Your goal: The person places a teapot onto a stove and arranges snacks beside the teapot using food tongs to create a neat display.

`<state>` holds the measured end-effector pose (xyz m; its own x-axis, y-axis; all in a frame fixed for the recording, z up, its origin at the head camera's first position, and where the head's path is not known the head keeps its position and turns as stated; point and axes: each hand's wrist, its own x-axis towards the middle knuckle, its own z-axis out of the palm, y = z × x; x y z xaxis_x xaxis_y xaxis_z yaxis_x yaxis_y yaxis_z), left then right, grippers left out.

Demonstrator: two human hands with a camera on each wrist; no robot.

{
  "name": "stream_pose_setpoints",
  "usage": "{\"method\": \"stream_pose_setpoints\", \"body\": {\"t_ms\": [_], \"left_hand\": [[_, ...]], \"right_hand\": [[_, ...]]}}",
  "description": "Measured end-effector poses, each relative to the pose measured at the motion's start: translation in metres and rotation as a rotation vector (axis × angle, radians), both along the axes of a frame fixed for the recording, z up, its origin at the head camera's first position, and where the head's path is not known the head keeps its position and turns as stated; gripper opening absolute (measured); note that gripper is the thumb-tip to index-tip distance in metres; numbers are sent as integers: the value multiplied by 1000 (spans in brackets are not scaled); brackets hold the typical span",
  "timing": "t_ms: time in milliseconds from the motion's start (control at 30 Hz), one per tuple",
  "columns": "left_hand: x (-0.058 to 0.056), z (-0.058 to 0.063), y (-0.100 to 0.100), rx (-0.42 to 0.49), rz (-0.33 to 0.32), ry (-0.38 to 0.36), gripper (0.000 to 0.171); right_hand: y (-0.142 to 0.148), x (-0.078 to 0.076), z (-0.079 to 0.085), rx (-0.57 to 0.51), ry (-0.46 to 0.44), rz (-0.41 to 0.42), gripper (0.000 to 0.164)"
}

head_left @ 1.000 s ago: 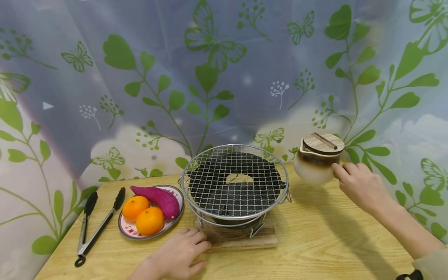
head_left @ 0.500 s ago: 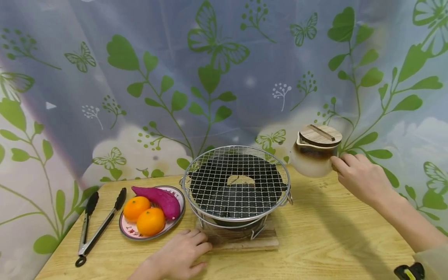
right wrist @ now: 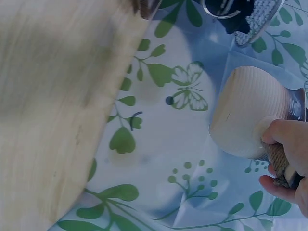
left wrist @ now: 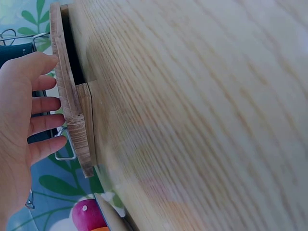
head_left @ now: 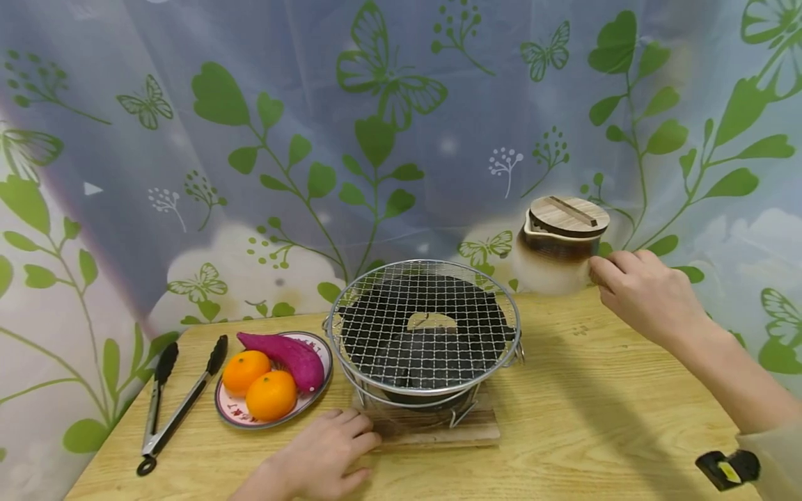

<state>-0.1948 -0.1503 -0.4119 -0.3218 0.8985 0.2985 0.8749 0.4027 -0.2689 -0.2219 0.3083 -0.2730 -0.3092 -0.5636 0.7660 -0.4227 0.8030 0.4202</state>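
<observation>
Pot: a round-bellied ceramic pot, cream below and dark brown above (head_left: 556, 259), is up off the pale wood-grain table (head_left: 564, 449), to the right of the round silver wire-mesh grill (head_left: 422, 362) and apart from it.
Handle: our right hand (head_left: 651, 292) has its grip clamped on the brown rope-wrapped handle (right wrist: 275, 156); we should hold firmly, as the weight seems to hang from this one side.
Lid: the flat, round, pale wooden lid (head_left: 567, 214) rests on the mouth with no hand on it, so we want the pot level and the motion slow.
Grill rim: any sideways move calls for the pot's base above it.
Left hand: ours (head_left: 328, 449) lies with fingers apart, holding nothing, by the brown wooden board (head_left: 438, 437); whether they touch, we cannot tell.
</observation>
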Motion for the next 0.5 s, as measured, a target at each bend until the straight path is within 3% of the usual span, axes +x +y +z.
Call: {"method": "stream_pose_setpoints", "body": {"t_ms": [200, 500], "left_hand": [[0, 0, -1, -6, 10, 6, 32], [1, 1, 0, -1, 8, 10, 31]], "right_hand": [[-8, -1, 9, 0, -53, -2, 28], [-20, -7, 18, -11, -21, 31, 25]]}}
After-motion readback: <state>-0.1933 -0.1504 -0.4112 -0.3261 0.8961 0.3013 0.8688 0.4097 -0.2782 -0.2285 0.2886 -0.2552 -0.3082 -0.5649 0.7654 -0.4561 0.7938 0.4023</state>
